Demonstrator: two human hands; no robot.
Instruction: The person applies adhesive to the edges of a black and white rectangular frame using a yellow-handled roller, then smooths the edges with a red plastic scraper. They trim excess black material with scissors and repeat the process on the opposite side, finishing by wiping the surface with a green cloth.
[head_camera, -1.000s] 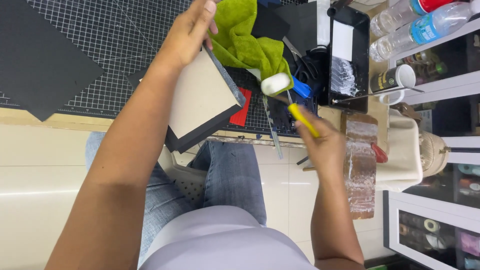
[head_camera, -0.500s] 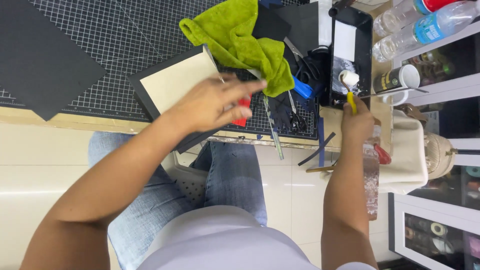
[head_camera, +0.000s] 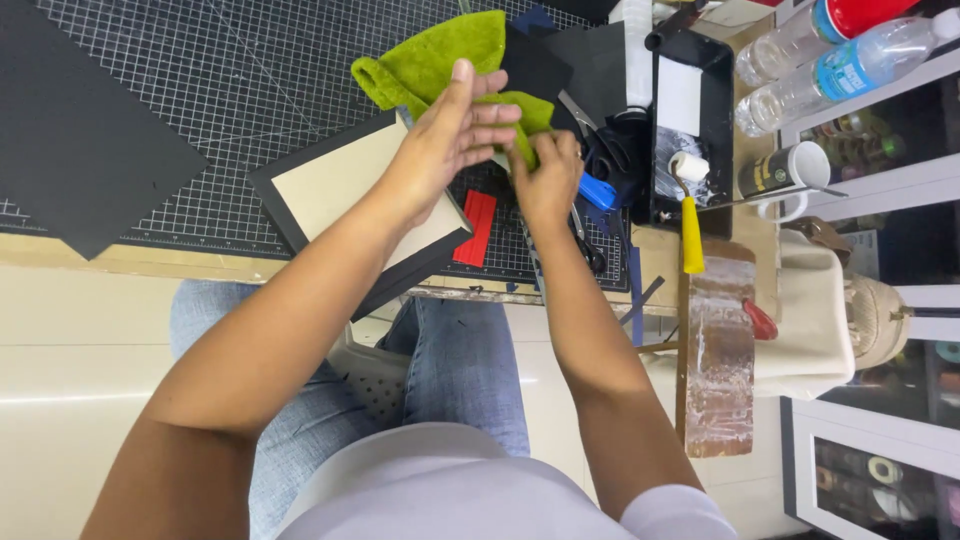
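A green cloth (head_camera: 430, 60) lies crumpled on the gridded cutting mat (head_camera: 200, 90). My left hand (head_camera: 450, 140) is stretched flat with its fingers straight, pressed against the cloth's near edge. My right hand (head_camera: 547, 178) is closed on a fold of the same cloth, right beside the left hand. Under my left wrist lies a flat board (head_camera: 335, 190) with a beige face and black edges, overhanging the table's front edge. A small roller with a yellow handle (head_camera: 691, 232) rests in a black tray (head_camera: 720, 60), away from both hands.
A red strip (head_camera: 480, 225) and a blue-handled tool (head_camera: 598, 190) lie on the mat near my right hand. Black sheets (head_camera: 70, 170) cover the left. Bottles (head_camera: 830, 60) and a mug (head_camera: 790, 170) stand on shelves at right; a smeared board (head_camera: 722, 350) juts out below.
My right hand set the roller down in the black tray and came back to the cloth. My left hand let go of the board, which now lies flat, and moved onto the cloth.
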